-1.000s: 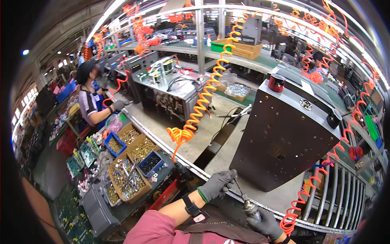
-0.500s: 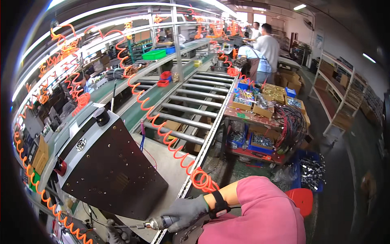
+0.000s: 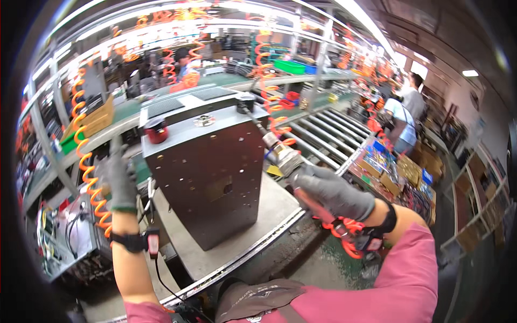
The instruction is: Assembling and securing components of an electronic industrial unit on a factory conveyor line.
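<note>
A tapered cabinet [image 3: 215,177], dark brown on the side nearest me with a light grey top, stands on a pale work board. On its top are a red-and-black knob [image 3: 156,131] at the left, a round silver connector [image 3: 204,121] in the middle and a black knob [image 3: 245,102] at the right. My right hand [image 3: 336,194], in a grey glove, grips an air screwdriver [image 3: 285,156] whose long bit points up to the black knob; whether they touch I cannot tell. Left of the cabinet my gloved left hand [image 3: 117,180] is raised, fingers stretched upward, holding nothing visible.
An orange coiled hose [image 3: 83,140] hangs beside my left hand. Metal rollers [image 3: 326,134] continue the line on the right. Beyond them a red bench [image 3: 371,175] carries boxes of small parts. An open metal unit with wiring [image 3: 70,237] lies at the left. Co-workers [image 3: 401,121] stand far right.
My view has swung left. My right hand has lifted the screwdriver from low beside the cabinet's base to its top right corner. The left hand has moved away from the bit and up.
</note>
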`<action>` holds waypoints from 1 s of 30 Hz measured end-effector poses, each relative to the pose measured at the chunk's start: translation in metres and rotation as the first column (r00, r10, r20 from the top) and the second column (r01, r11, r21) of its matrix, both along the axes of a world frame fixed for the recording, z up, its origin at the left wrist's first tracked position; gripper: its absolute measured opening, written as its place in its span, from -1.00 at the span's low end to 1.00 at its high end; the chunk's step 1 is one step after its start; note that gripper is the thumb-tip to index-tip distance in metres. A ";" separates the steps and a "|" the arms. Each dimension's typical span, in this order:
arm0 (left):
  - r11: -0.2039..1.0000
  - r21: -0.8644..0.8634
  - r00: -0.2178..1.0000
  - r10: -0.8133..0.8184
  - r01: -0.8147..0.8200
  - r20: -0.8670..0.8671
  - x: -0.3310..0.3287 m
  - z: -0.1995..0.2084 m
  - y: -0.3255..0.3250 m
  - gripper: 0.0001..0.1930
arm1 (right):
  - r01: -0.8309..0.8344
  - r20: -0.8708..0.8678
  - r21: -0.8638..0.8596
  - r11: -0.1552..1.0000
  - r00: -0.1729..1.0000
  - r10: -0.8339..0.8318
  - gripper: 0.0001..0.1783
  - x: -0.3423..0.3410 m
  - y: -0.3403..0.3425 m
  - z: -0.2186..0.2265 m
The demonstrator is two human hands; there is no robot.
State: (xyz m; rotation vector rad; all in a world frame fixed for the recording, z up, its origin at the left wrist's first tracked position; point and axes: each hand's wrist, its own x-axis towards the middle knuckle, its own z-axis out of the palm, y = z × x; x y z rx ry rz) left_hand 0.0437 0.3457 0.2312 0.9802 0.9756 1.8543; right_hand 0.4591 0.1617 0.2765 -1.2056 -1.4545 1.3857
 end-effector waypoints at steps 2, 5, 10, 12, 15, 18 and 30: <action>0.980 -0.193 0.995 -0.052 0.035 -0.083 0.015 0.008 0.012 -0.34 | 0.048 0.098 -0.023 0.999 0.994 -0.045 -0.57 -0.002 0.011 0.016; 0.912 -0.179 0.928 -0.352 0.370 0.124 0.038 0.026 0.024 -0.38 | 0.029 0.289 -0.059 0.998 0.957 -0.011 -0.50 -0.008 0.036 0.031; 0.840 0.012 0.824 -0.534 0.542 0.192 0.052 0.035 0.032 -0.45 | -0.021 0.298 -0.098 0.995 0.953 0.050 -0.44 -0.017 0.066 0.040; 0.811 0.029 0.793 -0.578 0.584 0.194 0.049 0.033 0.035 -0.48 | -0.087 0.279 -0.068 0.994 0.955 0.103 -0.43 -0.023 0.077 0.040; 0.790 0.112 0.779 -0.613 0.603 0.134 0.045 0.027 0.040 -0.47 | -0.077 0.237 -0.176 0.981 0.964 0.118 -0.50 -0.025 0.079 0.045; 0.791 0.182 0.794 -0.603 0.584 0.072 0.041 0.018 0.046 -0.51 | -0.091 0.167 -0.232 0.968 0.977 0.132 -0.60 -0.026 0.075 0.055; 0.863 0.115 0.817 -0.504 0.493 0.280 0.056 0.015 0.049 -0.55 | -0.026 0.155 -0.276 0.961 0.985 0.071 -0.44 -0.046 0.081 0.070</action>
